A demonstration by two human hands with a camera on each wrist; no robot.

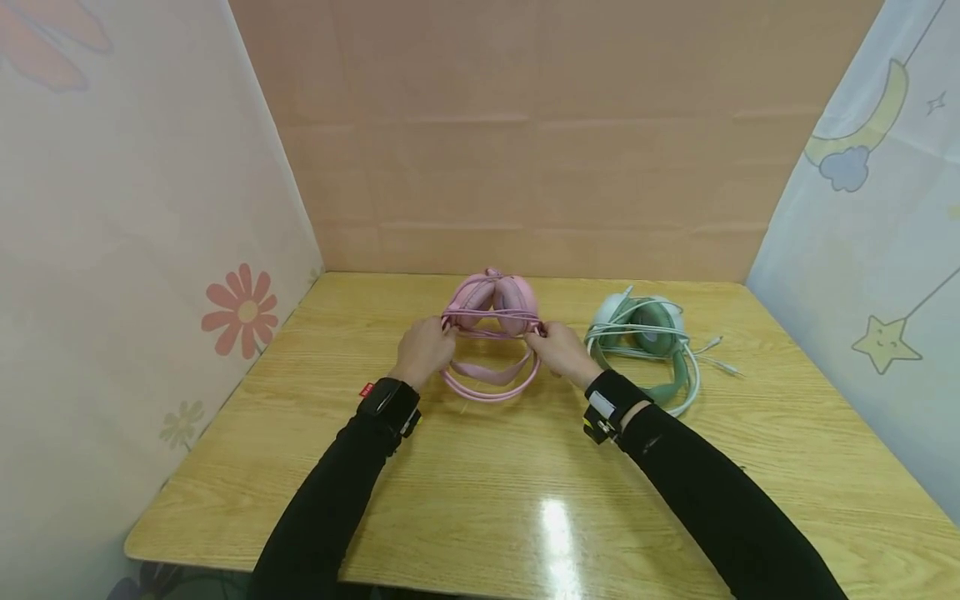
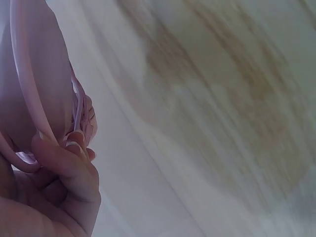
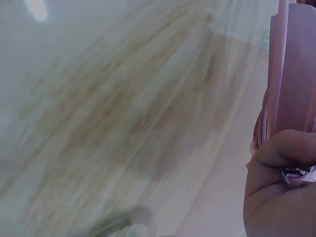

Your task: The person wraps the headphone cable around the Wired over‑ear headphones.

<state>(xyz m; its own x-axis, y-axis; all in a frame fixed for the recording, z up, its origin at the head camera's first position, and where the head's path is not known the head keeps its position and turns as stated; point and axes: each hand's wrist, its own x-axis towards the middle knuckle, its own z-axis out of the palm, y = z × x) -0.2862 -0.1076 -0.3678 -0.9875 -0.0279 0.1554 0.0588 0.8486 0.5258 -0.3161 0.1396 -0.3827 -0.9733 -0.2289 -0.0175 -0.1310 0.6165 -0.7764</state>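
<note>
Pink headphones [image 1: 515, 302] are on the table in front of me, their ear cups away from me and the headband [image 1: 491, 377] toward me. A pink cable [image 1: 487, 396] is looped round them. My left hand [image 1: 424, 350] pinches the cable at the left side; in the left wrist view, thumb and fingers close on the pink strand [image 2: 29, 94]. On the opposite side my right hand [image 1: 561, 350] grips the cable, and the right wrist view shows the thumb bent over it beside the pink band [image 3: 294, 74]. The fingertips of the right hand are partly hidden.
Green headphones [image 1: 656, 321] with a pale, coiled cable [image 1: 693, 387] lie to the right, close to my right hand and wrist. Behind the wooden table [image 1: 480, 483] rises a tan back panel [image 1: 525, 167]. Patterned side walls [image 1: 150, 250] stand left and right.
</note>
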